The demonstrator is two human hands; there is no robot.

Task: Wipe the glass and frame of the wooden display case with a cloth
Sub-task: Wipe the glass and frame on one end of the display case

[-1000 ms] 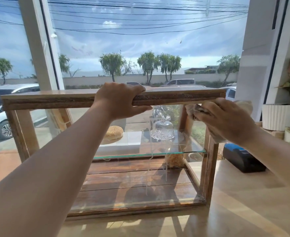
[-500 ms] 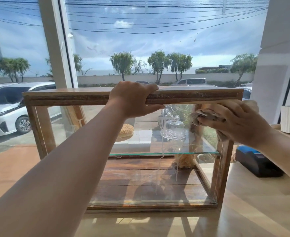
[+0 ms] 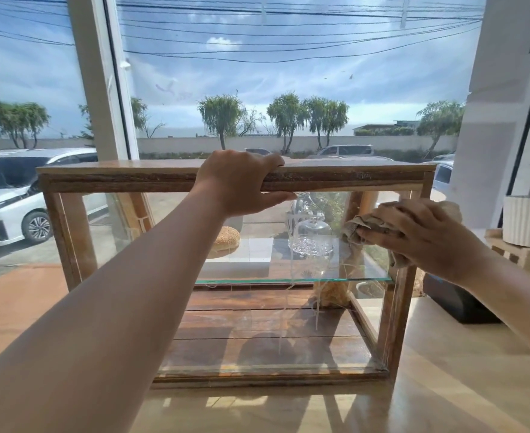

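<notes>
A wooden display case (image 3: 117,178) with glass walls stands on a pale counter in front of a big window. My left hand (image 3: 238,182) grips its top rail near the middle, fingers over the top and thumb under the rail. My right hand (image 3: 426,239) holds a crumpled beige cloth (image 3: 363,226) against the front glass at the case's upper right, beside the right post. Inside, a glass shelf (image 3: 288,280) carries a clear glass dome (image 3: 312,235) and a round seeded bun (image 3: 226,237).
A black device (image 3: 454,303) sits on the counter just right of the case. A white ribbed planter (image 3: 527,220) rests on wooden blocks at the far right. The pale counter (image 3: 444,385) runs around the case's front and right. Parked cars show outside.
My right hand has slid the cloth down from under the top rail onto the glass by the right post. The view has shifted left. My left hand keeps its grip.
</notes>
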